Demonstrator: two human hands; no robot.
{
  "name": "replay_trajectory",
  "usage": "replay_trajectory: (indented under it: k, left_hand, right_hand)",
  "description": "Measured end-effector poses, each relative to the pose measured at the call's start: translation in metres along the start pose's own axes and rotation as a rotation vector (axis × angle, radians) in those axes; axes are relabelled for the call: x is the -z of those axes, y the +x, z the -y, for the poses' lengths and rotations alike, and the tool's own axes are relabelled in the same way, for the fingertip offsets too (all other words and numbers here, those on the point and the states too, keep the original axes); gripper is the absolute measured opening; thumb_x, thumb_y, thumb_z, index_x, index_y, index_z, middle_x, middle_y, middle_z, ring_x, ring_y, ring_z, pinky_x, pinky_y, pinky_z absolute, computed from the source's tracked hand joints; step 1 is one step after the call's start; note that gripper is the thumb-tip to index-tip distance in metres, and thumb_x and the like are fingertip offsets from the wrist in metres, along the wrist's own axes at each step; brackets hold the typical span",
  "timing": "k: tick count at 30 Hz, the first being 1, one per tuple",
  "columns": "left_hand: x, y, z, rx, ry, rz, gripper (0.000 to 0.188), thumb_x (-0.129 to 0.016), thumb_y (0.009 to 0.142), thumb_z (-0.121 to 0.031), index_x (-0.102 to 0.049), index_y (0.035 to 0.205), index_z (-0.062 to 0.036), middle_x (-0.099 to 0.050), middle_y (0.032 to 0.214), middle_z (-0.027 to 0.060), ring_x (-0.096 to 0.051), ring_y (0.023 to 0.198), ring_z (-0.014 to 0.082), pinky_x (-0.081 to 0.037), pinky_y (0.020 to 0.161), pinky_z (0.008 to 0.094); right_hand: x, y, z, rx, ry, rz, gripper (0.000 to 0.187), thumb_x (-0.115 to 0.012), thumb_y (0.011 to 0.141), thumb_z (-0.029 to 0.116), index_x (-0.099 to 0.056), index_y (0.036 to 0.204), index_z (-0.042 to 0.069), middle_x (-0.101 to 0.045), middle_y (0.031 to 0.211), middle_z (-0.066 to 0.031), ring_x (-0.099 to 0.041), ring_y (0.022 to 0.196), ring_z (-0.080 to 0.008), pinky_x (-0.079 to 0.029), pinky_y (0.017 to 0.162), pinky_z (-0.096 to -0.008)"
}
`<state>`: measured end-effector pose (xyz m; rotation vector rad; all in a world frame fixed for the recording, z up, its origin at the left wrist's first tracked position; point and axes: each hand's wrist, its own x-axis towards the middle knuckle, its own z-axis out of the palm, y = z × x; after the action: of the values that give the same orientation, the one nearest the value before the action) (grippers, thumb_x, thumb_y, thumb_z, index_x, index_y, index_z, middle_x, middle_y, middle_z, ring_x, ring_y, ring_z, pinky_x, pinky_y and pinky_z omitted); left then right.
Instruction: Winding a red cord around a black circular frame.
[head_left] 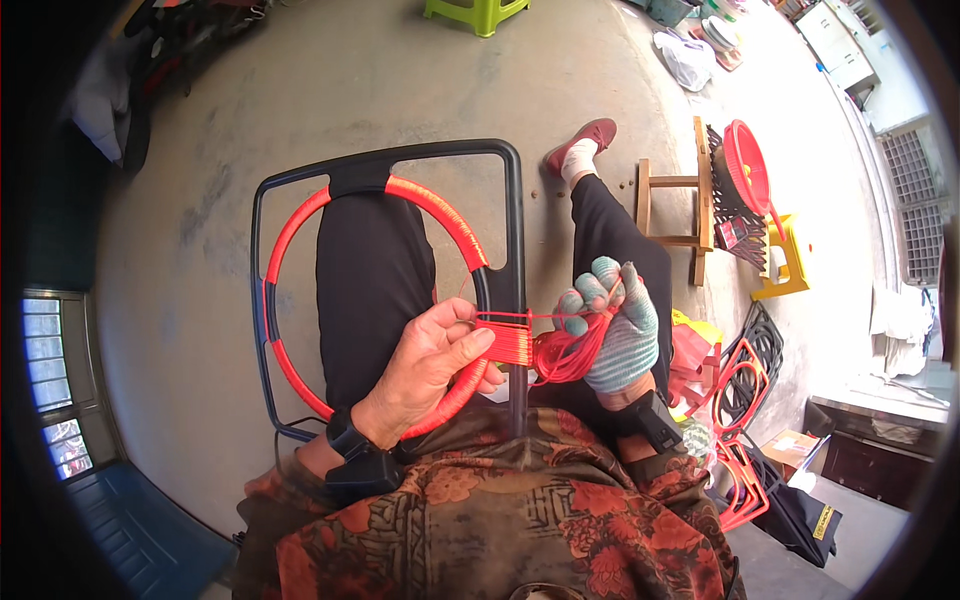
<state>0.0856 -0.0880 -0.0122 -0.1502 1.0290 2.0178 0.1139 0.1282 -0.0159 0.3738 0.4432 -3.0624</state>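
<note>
Across my lap lies a black rounded frame (518, 200) with a ring (438, 208) inside it, much of the ring wrapped in red cord. My left hand (435, 360), bare, pinches the ring's lower right part, thumb on top. Beside the thumb, a flat band of red cord wraps (508, 343) joins the ring to the frame's right bar. My right hand (620, 335), in a striped grey-green glove, is closed round a looped bundle of red cord (572, 352). From it a strand runs taut to the top of the band. Some right fingertips are hidden by the cord.
Right of my leg stand a wooden stool (700, 200), a red plastic basket (745, 165) and a yellow stool (790, 262). More red-wrapped frames (740, 385) lie close by my right elbow. A green stool (480, 14) is far ahead; a blue seat (140, 530) is at lower left.
</note>
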Motion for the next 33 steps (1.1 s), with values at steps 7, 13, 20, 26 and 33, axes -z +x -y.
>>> replay_trajectory:
  k: [7,13,20,26,33]
  left_hand:
    - [-0.003,0.001,-0.001,-0.017,0.015,0.002,0.016,-0.054,0.098,-0.013,-0.047,0.110,-0.0048,-0.065,0.093,0.0130,-0.068,0.069,0.0196,-0.058,0.058,0.0285]
    - [-0.007,0.002,-0.003,-0.008,-0.055,-0.075,0.017,-0.050,0.100,-0.022,-0.049,0.105,-0.0064,-0.066,0.087,0.0104,-0.067,0.063,0.0187,-0.056,0.053,0.0280]
    - [-0.010,0.006,-0.005,-0.016,0.115,-0.109,0.019,-0.053,0.099,-0.023,-0.051,0.098,-0.0043,-0.066,0.079,0.0095,-0.066,0.061,0.0155,-0.055,0.054,0.0269]
    - [-0.011,0.010,0.004,-0.159,0.138,-0.107,0.019,-0.053,0.099,-0.022,-0.052,0.098,-0.0034,-0.066,0.084,0.0087,-0.063,0.067,0.0115,-0.053,0.061,0.0245]
    - [-0.015,0.010,-0.002,-0.183,0.141,-0.140,0.046,-0.036,0.102,-0.041,-0.048,0.121,-0.0002,-0.063,0.104,0.0106,-0.061,0.085,0.0129,-0.051,0.067,0.0252]
  right_hand:
    - [0.021,-0.001,0.006,-0.091,0.093,0.002,0.034,-0.047,0.100,0.030,-0.043,0.072,0.010,-0.039,0.057,-0.0015,-0.041,0.054,-0.0177,-0.039,0.050,-0.0284]
    - [0.032,-0.012,0.021,-0.037,-0.104,-0.041,0.034,-0.049,0.098,0.031,-0.043,0.072,0.010,-0.039,0.057,-0.0011,-0.041,0.053,-0.0173,-0.038,0.051,-0.0278]
    - [0.030,-0.022,0.031,-0.054,-0.457,-0.221,0.034,-0.054,0.096,0.039,-0.053,0.084,0.007,-0.055,0.069,-0.0059,-0.056,0.063,-0.0217,-0.044,0.056,-0.0275]
    - [-0.005,-0.016,0.069,0.713,-2.331,-0.121,0.029,-0.067,0.085,0.033,-0.066,0.097,0.007,-0.063,0.096,-0.0157,-0.063,0.086,-0.0337,-0.050,0.075,-0.0400]
    - [-0.050,0.004,0.042,0.850,-2.451,-0.244,0.029,-0.072,0.076,0.028,-0.061,0.096,0.010,-0.059,0.080,-0.0088,-0.059,0.062,-0.0291,-0.047,0.055,-0.0400]
